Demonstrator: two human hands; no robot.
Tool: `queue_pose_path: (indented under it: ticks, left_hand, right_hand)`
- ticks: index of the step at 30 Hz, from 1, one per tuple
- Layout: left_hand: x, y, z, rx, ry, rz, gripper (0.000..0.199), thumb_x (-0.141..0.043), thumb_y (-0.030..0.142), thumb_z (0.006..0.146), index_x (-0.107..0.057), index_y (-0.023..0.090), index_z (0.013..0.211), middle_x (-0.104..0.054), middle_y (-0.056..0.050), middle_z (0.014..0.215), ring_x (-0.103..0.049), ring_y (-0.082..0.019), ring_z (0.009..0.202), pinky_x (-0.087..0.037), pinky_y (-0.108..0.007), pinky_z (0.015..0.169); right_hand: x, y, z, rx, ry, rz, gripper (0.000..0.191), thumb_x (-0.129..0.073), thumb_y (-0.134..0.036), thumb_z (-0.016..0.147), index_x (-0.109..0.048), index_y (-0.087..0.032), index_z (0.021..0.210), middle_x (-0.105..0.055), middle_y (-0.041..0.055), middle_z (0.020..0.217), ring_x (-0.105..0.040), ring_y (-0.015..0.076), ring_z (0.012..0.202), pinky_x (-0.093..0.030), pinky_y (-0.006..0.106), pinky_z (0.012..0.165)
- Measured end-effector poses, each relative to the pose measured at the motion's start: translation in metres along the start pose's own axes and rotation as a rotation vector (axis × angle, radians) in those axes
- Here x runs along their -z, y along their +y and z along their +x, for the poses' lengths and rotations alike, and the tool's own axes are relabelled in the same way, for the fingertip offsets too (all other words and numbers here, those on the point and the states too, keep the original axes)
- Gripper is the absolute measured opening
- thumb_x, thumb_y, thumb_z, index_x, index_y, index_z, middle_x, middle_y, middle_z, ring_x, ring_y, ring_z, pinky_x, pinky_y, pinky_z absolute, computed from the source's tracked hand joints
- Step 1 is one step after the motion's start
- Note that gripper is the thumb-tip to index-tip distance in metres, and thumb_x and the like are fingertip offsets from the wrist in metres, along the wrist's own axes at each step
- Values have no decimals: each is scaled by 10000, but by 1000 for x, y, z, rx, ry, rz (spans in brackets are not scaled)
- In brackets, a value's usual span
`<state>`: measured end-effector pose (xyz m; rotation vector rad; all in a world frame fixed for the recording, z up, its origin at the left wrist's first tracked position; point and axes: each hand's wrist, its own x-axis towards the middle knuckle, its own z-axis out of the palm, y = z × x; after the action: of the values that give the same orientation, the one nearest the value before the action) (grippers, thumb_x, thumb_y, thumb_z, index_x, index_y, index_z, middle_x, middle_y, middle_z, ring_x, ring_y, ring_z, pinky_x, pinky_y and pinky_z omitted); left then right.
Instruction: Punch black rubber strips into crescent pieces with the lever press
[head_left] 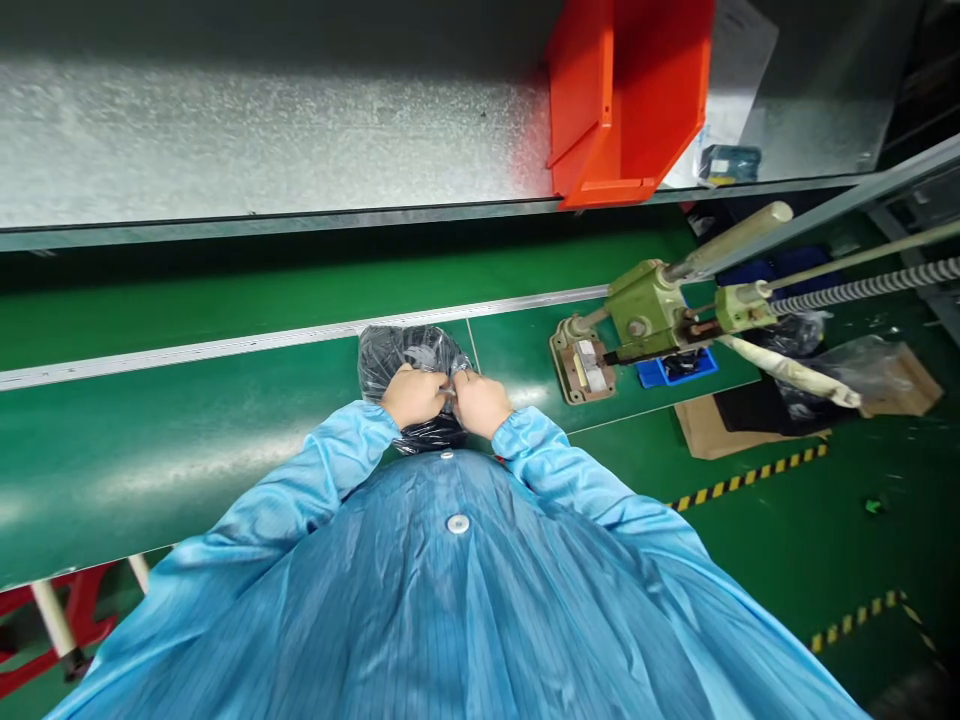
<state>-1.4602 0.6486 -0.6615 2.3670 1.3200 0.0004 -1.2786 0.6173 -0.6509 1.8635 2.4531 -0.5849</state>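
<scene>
A clear plastic bag (pixel 382 358) with dark contents lies on the green workbench, close to its front edge. My left hand (pixel 414 396) is closed on the bag's gathered plastic from the left. Right beside it, my right hand (pixel 480 402) pinches the same gathered part, and the fingers of both hands nearly meet. What exactly is inside the bag cannot be made out through the shiny film.
A green hand press (pixel 649 310) stands on the bench to the right, a blue tray (pixel 679 368) beside it. An orange bin (pixel 585 130) sits on the metal shelf (pixel 300 140) above. Cardboard (pixel 697 430) and bags lie lower right, near striped floor tape (pixel 750 478).
</scene>
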Motion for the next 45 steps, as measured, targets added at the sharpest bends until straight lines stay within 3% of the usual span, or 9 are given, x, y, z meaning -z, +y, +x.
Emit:
queue_pose_path:
  ticks: [11, 19, 23, 27, 29, 34, 40, 43, 45]
  left_hand:
    - [1, -3, 4, 39, 10, -72, 360, -554, 417, 1062, -856, 278, 1199, -861, -112, 1090, -798, -341, 1121, -520, -482, 1079]
    - [3, -13, 6, 41, 0, -286, 318, -621, 455, 1036, -872, 346, 1198, -869, -17, 1128, -797, -263, 1088, -558, -349, 1014]
    - [3, -13, 4, -1, -16, -255, 337, -614, 435, 1047, -860, 329, 1251, -865, -35, 1159, -799, -276, 1106, -551, -369, 1037]
    - [3, -8, 3, 8, 2, -176, 342, -615, 466, 1049, -869, 312, 1220, -866, -73, 1121, -803, -308, 1095, -553, -407, 1042]
    - [3, -6, 4, 22, 7, -132, 352, -598, 487, 1056, -880, 307, 1162, -864, -84, 1109, -803, -313, 1096, -563, -405, 1020]
    - [7, -6, 5, 33, -33, -126, 354, -602, 509, 1047, -889, 304, 1073, -866, -81, 1073, -807, -318, 1071, -570, -402, 992]
    - [9, -11, 2, -10, -41, -229, 392, -648, 505, 1033, -833, 348, 1341, -845, -42, 1270, -778, -306, 1232, -540, -385, 1088]
    - [7, -8, 0, -34, -50, -223, 355, -624, 478, 1049, -850, 361, 1296, -853, -35, 1242, -782, -297, 1220, -535, -389, 1098]
    - [6, -6, 0, -47, -39, -189, 340, -589, 453, 1063, -871, 348, 1220, -864, -46, 1181, -794, -298, 1176, -535, -402, 1088]
  right_hand:
    - [-19, 13, 3, 6, 45, 14, 289, -560, -312, 984, -633, -160, 1218, -774, 189, 1183, -741, 275, 1020, -558, 372, 908]
    - [-16, 42, -7, 264, 32, 180, 45, -607, -188, 864, -594, -226, 885, -689, 20, 909, -627, 164, 870, -495, 272, 847]
    - [-14, 43, -13, 212, 99, 198, 69, -555, -169, 900, -576, -220, 942, -660, 33, 938, -620, 168, 888, -508, 280, 844]
    - [-13, 28, -18, 134, 155, 168, 184, -581, -262, 970, -601, -211, 1145, -679, 94, 1172, -652, 198, 1003, -539, 320, 899]
    - [-14, 20, -19, 108, 153, 136, 186, -591, -283, 982, -622, -213, 1151, -684, 122, 1217, -666, 228, 1042, -541, 346, 903]
    - [-17, 13, -13, 80, 130, 102, 121, -583, -204, 942, -656, -203, 1038, -715, 131, 1117, -671, 250, 1014, -515, 351, 870]
    - [-1, 39, -18, 225, 54, 203, 22, -622, -210, 884, -613, -223, 869, -679, 20, 928, -614, 158, 860, -485, 268, 821]
    - [4, 50, -27, 283, 6, 236, 85, -640, -168, 829, -583, -226, 807, -646, -12, 870, -596, 137, 821, -476, 249, 798]
    - [3, 49, -31, 238, 33, 233, 66, -617, -163, 848, -592, -223, 859, -647, 0, 911, -600, 142, 846, -474, 257, 801]
